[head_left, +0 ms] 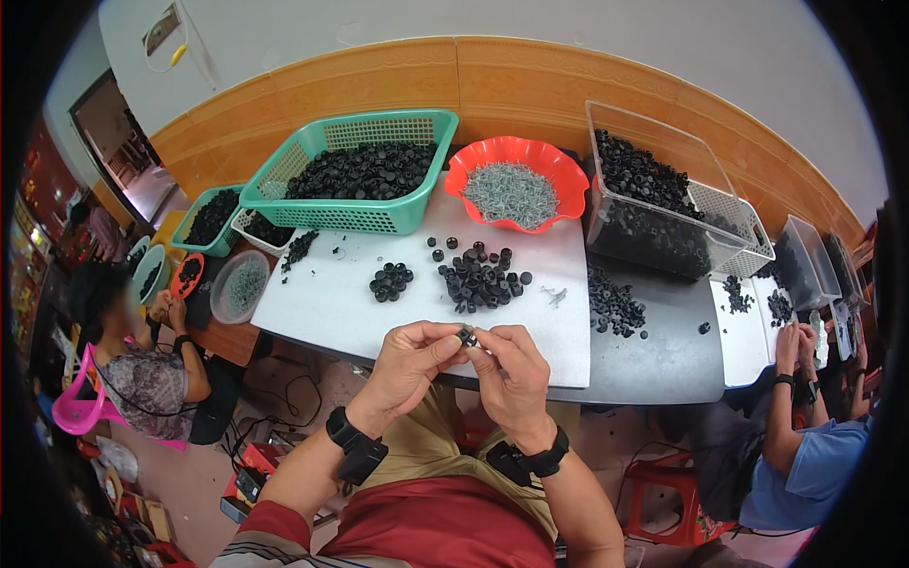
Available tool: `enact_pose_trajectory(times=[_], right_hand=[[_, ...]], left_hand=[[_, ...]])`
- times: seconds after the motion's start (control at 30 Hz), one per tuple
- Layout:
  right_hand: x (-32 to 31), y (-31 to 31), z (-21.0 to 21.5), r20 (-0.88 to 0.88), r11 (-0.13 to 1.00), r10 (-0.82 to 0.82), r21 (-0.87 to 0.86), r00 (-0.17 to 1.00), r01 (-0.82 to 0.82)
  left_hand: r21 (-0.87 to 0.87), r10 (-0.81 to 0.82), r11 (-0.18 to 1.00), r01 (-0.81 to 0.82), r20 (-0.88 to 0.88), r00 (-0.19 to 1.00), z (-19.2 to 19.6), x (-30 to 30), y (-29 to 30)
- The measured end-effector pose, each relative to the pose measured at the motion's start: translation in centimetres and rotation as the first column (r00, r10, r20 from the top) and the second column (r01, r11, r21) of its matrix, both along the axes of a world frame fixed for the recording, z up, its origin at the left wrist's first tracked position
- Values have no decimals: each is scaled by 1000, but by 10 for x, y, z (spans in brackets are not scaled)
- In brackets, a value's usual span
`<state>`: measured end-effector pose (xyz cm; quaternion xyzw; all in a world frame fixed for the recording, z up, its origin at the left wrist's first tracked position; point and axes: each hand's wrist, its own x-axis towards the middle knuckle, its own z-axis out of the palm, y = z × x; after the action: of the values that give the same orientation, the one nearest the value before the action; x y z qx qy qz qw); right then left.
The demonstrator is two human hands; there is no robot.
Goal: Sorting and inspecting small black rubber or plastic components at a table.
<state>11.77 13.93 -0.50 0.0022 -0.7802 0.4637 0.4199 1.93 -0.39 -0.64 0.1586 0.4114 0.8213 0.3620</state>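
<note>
My left hand point(409, 362) and my right hand point(511, 367) meet at the near edge of a white board point(331, 293), fingertips pinching one small black round part point(466, 334) between them. Both wrists wear black bands. Just beyond my hands lie a large loose pile of black round parts point(483, 279) and a smaller cluster of black parts point(390, 280). A red scalloped bowl point(566, 185) behind the piles holds small grey metal pieces point(511, 194).
A green basket point(379, 216) of black parts stands at the back left, a clear bin point(653, 237) of black parts at the back right. More black parts point(614, 308) lie on the grey table. One person sits at the left point(142, 374), another at the right point(805, 454).
</note>
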Motion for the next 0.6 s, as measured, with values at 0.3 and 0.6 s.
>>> enact_pose_trajectory(times=[0.3,0.6], right_hand=[[-1,0,-2,-15,1000,7,-11,1000,-8],[0,0,-3,-22,1000,6,-15,1000,-6]], left_hand=[[-4,-10,1000,10,-35,999,-3,-1,0],[1,-4,1000,4,-43,999,-2,1,1]])
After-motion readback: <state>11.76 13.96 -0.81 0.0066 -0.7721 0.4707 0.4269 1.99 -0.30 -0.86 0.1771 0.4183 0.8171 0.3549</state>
